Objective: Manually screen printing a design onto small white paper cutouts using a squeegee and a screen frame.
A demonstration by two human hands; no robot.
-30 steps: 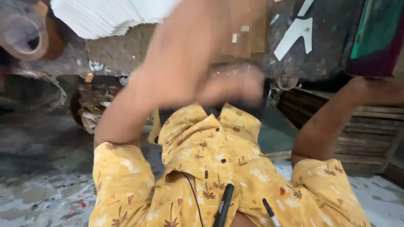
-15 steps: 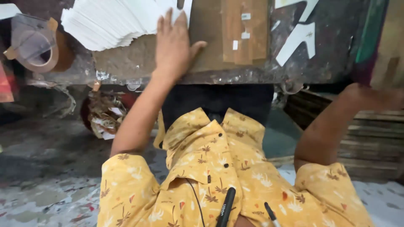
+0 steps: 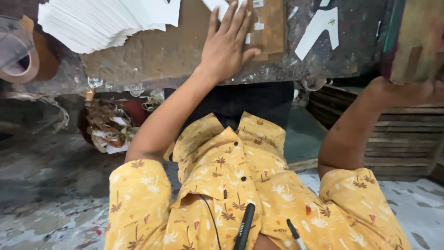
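Worn and paint-spattered, the bench [image 3: 152, 60] runs across the top of the view, its dark edge chipped and stained, above a mottled grey floor [image 3: 41, 185]. At far left sits a tape roll [image 3: 21, 58] in brown and clear layers. Next to it a thick stack of white sheets [image 3: 101, 23] fans out over the bench top. Below the bench edge, a heap of crumpled scrap [image 3: 111, 127] lies on the floor.

Further along, the left hand [image 3: 226, 48] lies flat on the bench, palm down, its fingers [image 3: 238, 18] stretched out and slightly spread, holding nothing; the fingertips reach onto a brown card panel [image 3: 268, 28] with small white labels on it. Just beside that panel lies a white arrow-shaped cutout [image 3: 319, 30].

The person wears a yellow patterned shirt [image 3: 240, 185], with two pens [image 3: 245, 224] clipped at the chest.

At far right, the right hand [image 3: 416, 90] is raised near the lens, blurred, against a greenish-brown board [image 3: 418, 39]; I cannot tell whether its fingers grip it. Stacked wooden slats [image 3: 397, 139] sit beneath.
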